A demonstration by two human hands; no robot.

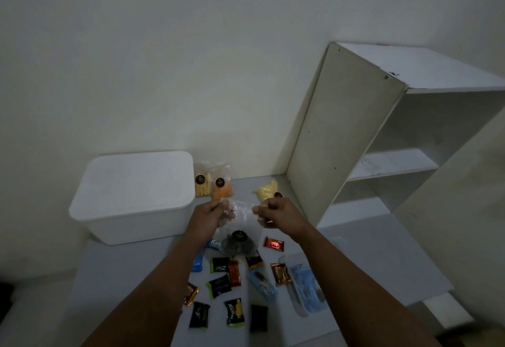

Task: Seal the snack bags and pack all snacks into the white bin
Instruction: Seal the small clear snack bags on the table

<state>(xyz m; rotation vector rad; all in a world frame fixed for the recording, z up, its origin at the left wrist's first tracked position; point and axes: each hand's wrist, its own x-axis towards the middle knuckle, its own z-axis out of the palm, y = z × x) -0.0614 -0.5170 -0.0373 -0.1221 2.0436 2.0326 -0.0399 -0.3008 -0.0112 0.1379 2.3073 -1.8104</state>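
Observation:
A clear snack bag with dark pieces and a round black label hangs above the table. My left hand and my right hand each pinch one top corner of it. The white bin, its lid on, stands at the back left. Two clear bags, one with yellow sticks and one with orange snacks, lean against the wall beside the bin. A third bag with pale yellow chips lies behind my right hand. Several small wrapped snacks lie scattered on the table under my forearms.
A white open shelf unit stands at the right against the wall. Flat blue and clear plastic packets lie on the table's right side. The table's left edge drops off near a dark object.

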